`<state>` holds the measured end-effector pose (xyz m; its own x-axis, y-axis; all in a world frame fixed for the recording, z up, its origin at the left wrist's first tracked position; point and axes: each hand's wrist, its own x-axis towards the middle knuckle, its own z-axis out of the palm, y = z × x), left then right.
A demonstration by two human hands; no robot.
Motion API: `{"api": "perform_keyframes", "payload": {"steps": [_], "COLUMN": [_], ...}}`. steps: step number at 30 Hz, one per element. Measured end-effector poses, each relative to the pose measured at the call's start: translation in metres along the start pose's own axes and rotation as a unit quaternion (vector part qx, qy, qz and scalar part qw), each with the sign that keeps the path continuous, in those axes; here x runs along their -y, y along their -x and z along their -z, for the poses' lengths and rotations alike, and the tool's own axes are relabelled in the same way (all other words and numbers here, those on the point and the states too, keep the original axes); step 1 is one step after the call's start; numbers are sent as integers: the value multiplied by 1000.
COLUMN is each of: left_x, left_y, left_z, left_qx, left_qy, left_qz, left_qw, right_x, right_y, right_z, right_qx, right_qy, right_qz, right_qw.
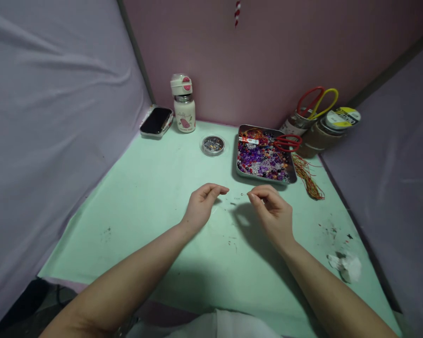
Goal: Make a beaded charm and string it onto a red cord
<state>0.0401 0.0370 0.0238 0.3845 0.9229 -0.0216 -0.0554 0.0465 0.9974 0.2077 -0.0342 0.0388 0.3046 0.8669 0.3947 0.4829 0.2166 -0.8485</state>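
My left hand is over the middle of the green-covered table, its thumb and fingertips pinched together and pointing right. Opposite it, my right hand is raised a little above the cloth, with thumb and forefinger closed in a pinch. Whatever either pinch holds is too fine to make out. Between the two hands lie a few tiny dark specks on the cloth. Just beyond my right hand stands a metal tray of purple, red, clear and black beads. Red-handled scissors rest across its back right corner.
A round clear dish of small shiny pieces sits left of the tray. Behind are a phone and a cream bottle. At right stand jars, a bundle of coloured cords and a crumpled tissue. Cloth walls enclose the table.
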Motion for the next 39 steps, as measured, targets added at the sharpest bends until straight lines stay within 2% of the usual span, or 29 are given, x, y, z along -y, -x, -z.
{"api": "perform_keyframes", "payload": {"steps": [4, 9, 12, 18, 20, 23, 27, 30, 35, 39], "left_x": [5, 2, 1, 2, 0, -2, -4, -3, 0, 1], "left_y": [-2, -5, -8, -14, -14, -12, -6, -2, 2, 3], "left_z": [-1, 2, 5, 9, 10, 8, 3, -1, -3, -4], "left_qx": [2, 9, -6, -43, -48, -33, 34, 73, 120, 130], "left_qy": [128, 291, 346, 409, 404, 358, 249, 172, 100, 80], "left_qz": [50, 127, 156, 181, 183, 169, 124, 88, 48, 45], "left_qw": [991, 948, 925, 893, 895, 918, 960, 979, 987, 987], "right_x": [3, 5, 6, 5, 3, 2, 3, 3, -2, -5], "right_y": [2, 2, 2, 3, 4, 5, 3, 1, 0, 0], "right_z": [1, -2, -3, -3, -2, -1, -1, -2, -6, -8], "right_qx": [-6, 68, 100, 105, 111, 111, 113, 121, 117, 105], "right_qy": [18, 12, 9, -5, -16, -36, -48, -53, -90, -96], "right_qz": [62, 70, 81, 85, 82, 69, 18, -46, -154, -165], "right_qw": [998, 995, 992, 991, 990, 991, 992, 990, 977, 976]}}
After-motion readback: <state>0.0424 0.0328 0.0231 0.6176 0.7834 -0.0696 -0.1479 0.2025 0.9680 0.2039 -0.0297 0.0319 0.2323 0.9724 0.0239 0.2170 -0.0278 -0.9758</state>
